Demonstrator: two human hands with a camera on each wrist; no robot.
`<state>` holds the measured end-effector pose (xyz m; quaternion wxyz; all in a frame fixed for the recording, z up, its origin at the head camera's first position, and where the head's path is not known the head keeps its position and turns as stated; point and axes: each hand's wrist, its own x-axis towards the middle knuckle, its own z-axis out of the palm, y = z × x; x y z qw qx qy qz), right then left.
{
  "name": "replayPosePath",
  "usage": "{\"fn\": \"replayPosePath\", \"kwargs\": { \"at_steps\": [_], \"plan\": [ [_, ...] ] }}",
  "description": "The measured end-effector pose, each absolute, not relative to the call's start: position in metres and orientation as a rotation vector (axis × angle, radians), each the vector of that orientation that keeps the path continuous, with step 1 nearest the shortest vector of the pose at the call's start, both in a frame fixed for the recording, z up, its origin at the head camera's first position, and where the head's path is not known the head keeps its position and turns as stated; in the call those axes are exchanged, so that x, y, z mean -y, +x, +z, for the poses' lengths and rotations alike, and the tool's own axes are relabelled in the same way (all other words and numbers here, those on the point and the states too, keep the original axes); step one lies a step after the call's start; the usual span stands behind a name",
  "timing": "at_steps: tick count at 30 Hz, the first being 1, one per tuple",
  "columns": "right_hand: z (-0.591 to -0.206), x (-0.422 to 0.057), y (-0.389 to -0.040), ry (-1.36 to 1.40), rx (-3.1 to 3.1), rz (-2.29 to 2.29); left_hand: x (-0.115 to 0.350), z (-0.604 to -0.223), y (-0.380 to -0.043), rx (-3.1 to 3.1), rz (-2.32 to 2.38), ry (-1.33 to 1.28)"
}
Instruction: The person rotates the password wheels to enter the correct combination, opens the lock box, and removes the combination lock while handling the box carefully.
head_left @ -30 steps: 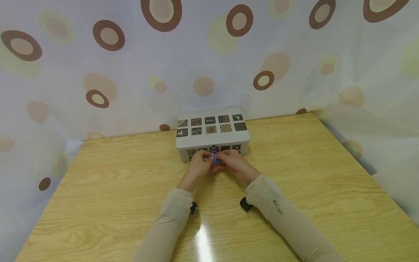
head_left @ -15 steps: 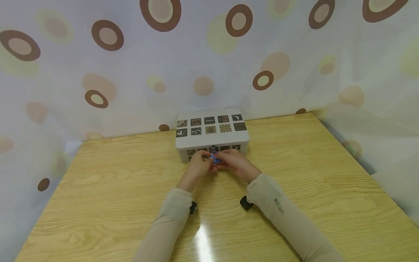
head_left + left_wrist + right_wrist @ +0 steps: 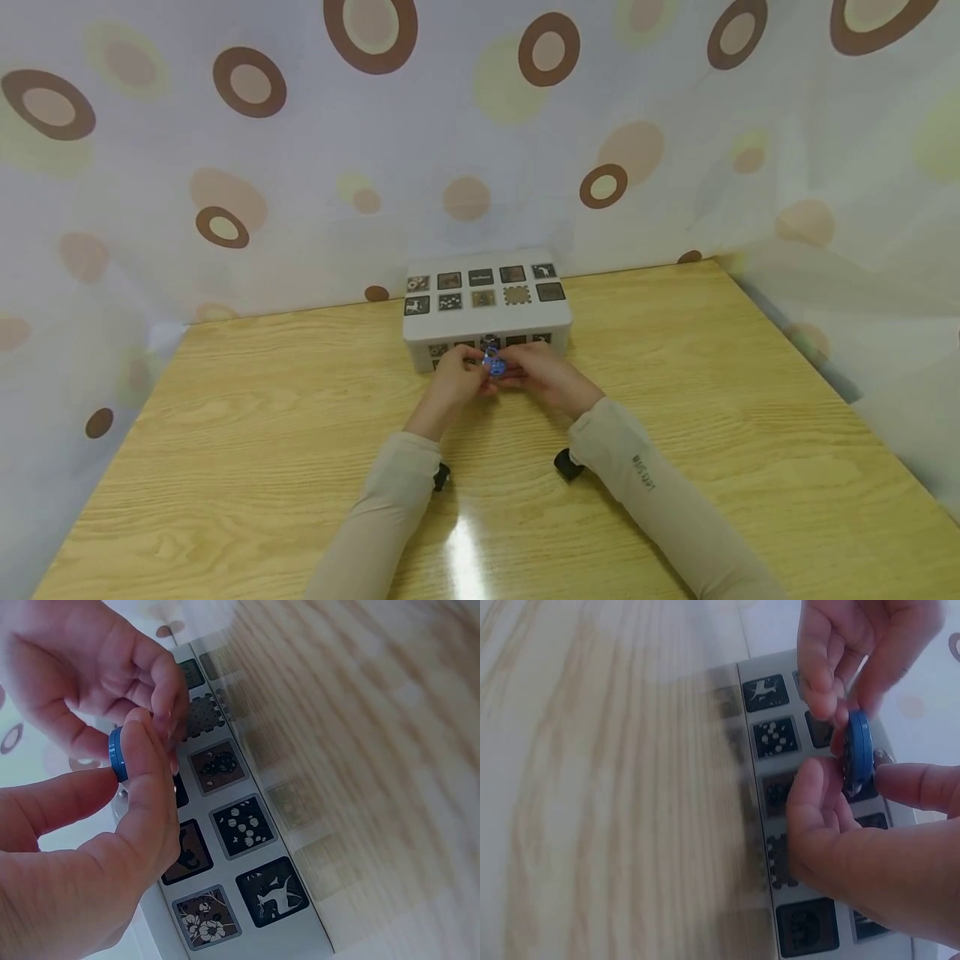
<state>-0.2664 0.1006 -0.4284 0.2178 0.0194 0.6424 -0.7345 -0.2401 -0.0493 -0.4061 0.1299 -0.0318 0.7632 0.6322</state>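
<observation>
A small blue padlock [image 3: 495, 363] is held just in front of the metal clasp [image 3: 490, 340] of a white box [image 3: 487, 315] with dark square pictures. My left hand [image 3: 456, 377] pinches the padlock's edge between thumb and forefinger, as the left wrist view makes plain. From the other side my right hand [image 3: 551, 375] curls round it, its thumb at one face and fingers at the other. In the right wrist view the padlock [image 3: 860, 752] is seen edge-on between both hands. Whether its shackle passes through the clasp cannot be made out.
The box stands at the back of a wood-grain table [image 3: 262, 433], close to a white cloth [image 3: 420, 142] printed with brown rings and dots. Black wrist-camera mounts [image 3: 567, 465] hang beneath both beige sleeves [image 3: 660, 492].
My right thumb and fingers have drawn back slightly to the right, and more of the padlock's blue body shows. My left hand keeps its pinch, and the box stays put.
</observation>
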Motion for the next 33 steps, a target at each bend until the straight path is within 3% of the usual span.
{"fn": "replayPosePath", "kwargs": {
  "at_steps": [33],
  "plan": [
    [-0.4271,-0.1022,-0.2677,-0.011,-1.837,-1.952,0.0488,-0.4066,-0.2421,-2.226,1.852,-0.086]
  ]
}}
